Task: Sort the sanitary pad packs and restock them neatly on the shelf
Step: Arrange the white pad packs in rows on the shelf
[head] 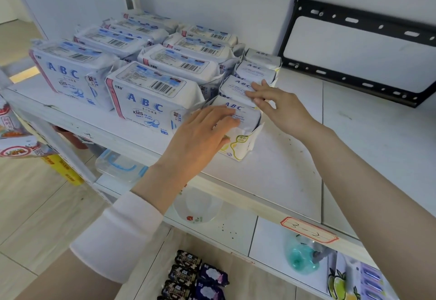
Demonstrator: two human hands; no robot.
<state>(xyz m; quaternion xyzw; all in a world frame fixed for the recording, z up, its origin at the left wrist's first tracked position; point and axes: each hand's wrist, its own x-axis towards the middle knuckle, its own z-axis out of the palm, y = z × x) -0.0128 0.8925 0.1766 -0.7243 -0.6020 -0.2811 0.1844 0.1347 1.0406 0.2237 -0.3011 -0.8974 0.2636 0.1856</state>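
On the white shelf (271, 172) stand two rows of large white-and-blue ABC pad packs with pink edges (151, 96). To their right runs a row of several small ABC packs with yellow-green fronts. My left hand (200, 136) rests on the left side of the front small pack (243, 132), fingers fairly straight across its top. My right hand (276, 103) touches the top of the second small pack (236, 88) with straight fingers. More small packs (256, 69) stand behind it toward the wall.
A black metal wall bracket (358, 47) leans at the back right of the shelf. The shelf edge carries a red-bordered label (309, 230). Below lie clear containers (120, 165), a teal plastic item (302, 257) and dark purple packs (195, 278). Snack bags hang at the left (14, 134).
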